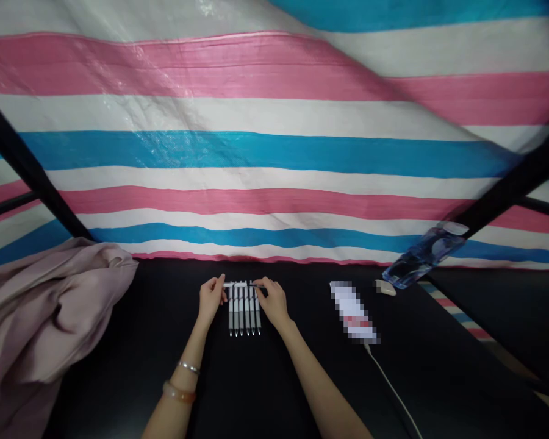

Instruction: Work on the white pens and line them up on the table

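Several pens point(240, 311) with white upper barrels and grey grips lie side by side in a row on the black table, tips towards me. Across their far ends, a white pen barrel point(235, 285) lies level between my hands. My left hand point(211, 299) pinches its left end. At the right end of the row, the thumb and fingers of my right hand point(273, 299) close on a thin dark piece point(257, 285) in line with the barrel. Whether the two pieces join, I cannot tell.
A phone point(353, 311) with a plugged-in white cable point(393, 390) lies to the right on the black table point(251, 384). Beyond it are a small white case point(386, 288) and a clear bottle point(423, 255). Pinkish cloth point(50, 317) is heaped at left. Striped sheeting point(256, 152) hangs behind.
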Demonstrator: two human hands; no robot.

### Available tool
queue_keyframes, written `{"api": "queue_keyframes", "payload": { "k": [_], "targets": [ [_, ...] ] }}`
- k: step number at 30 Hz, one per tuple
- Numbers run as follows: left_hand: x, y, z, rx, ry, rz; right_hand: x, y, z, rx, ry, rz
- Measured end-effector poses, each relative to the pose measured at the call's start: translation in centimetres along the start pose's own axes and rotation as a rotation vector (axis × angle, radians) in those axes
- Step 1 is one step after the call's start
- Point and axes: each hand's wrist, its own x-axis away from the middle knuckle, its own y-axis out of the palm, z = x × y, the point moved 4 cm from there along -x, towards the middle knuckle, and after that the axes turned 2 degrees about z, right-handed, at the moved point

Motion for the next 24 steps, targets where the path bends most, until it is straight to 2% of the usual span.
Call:
{"api": "queue_keyframes", "payload": {
  "k": [6,10,15,19,24],
  "targets": [
    [-0.5,-1.0,-0.3,0.041,-0.017,0.109,-0.1,-0.3,-0.3,-0.003,-0.019,-0.032],
    [-0.6,-1.3,-0.6,0.158,-0.092,0.170,-0.2,-0.4,-0.4,-0.049,-0.027,-0.039],
    [-1.0,-1.5,-1.0,0.485,-0.280,0.215,0.0,0.0,1.1,-0.244,0.149,0.077],
    [-1.2,-1.7,-1.2,0.635,-0.459,0.264,0.2,0.3,2.5,-0.430,0.331,0.146],
    [-1.1,-1.6,-1.1,0.712,-0.515,0.229,0.2,0.3,2.9,-0.540,0.392,0.202]
  ]
}}
